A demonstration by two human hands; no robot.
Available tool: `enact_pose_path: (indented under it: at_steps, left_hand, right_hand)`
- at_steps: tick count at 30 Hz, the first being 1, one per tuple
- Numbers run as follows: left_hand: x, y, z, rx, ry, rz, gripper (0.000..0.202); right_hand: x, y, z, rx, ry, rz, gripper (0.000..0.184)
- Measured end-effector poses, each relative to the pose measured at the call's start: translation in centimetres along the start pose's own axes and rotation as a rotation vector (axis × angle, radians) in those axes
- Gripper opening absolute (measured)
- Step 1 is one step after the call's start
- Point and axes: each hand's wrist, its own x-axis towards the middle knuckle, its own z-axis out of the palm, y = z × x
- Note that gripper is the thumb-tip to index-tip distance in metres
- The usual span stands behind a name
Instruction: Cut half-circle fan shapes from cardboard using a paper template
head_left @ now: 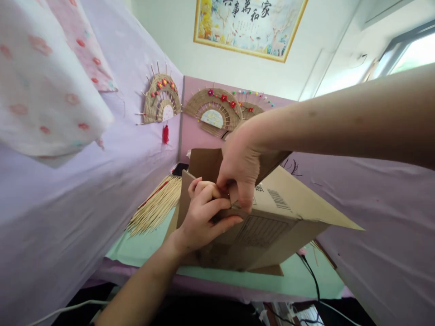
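"Cardboard box (272, 226), tilted on the green mat (142, 246), its flaps loose. It looks light to me, maybe empty."

"Light, I'd guess, and stiff along the folds. But that big flap (306, 199) would bend if pulled on its own, so the walls or a corner seem the safer hold."

"Both hands meet at the top rim. The left hand (200, 217) has its fingers curled tight, pinching the edge. The right hand (239, 167) comes over from above, fingertips pinched narrow at the same spot."

"Anything between them?"

"Can't tell, the fingers hide it. A bundle of thin sticks (156, 206) lies beside the box. Woven fans (214, 111) hang on the lilac cloth (84, 203) behind, and a black cable (311, 271) trails off the mat."
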Motion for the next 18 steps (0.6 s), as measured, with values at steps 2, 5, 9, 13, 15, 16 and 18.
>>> enact_pose_path:
  at_steps: [2, 5, 9, 13, 15, 16, 18]
  left_hand:
    - [-0.2, 0.0, -0.2, 0.007, -0.011, -0.014, 0.018]
    - [-0.1, 0.4, -0.4, 0.045, -0.055, -0.050, 0.017]
    - [0.3, 1.1, -0.1, 0.165, -0.051, -0.111, 0.034]
    - [0.5, 1.4, 0.3, 0.226, -0.011, -0.153, 0.045]
    - [0.5, 1.4, 0.3, 0.216, -0.001, -0.149, 0.038]
    - [0.5, 1.4, 0.3, 0.203, 0.004, -0.146, 0.036]
    - [0.4, 1.4, 0.1, 0.170, 0.008, -0.145, 0.033]
  right_hand:
    - [-0.5, -0.6, 0.6, -0.070, -0.291, -0.102, 0.026]
    - [-0.6, -0.3, 1.3, -0.124, -0.273, -0.239, 0.028]
    - [-0.3, 0.6, 1.8, -0.205, -0.251, -0.383, 0.019]
    - [-0.6, 0.5, 2.2, -0.216, -0.213, -0.422, 0.005]
    - [-0.9, 0.1, 2.3, -0.240, -0.184, -0.406, 0.004]
    - [-1.1, -0.1, 2.4, -0.255, -0.176, -0.398, 0.006]
    - [-1.4, -0.5, 2.5, -0.283, -0.174, -0.388, 0.013]
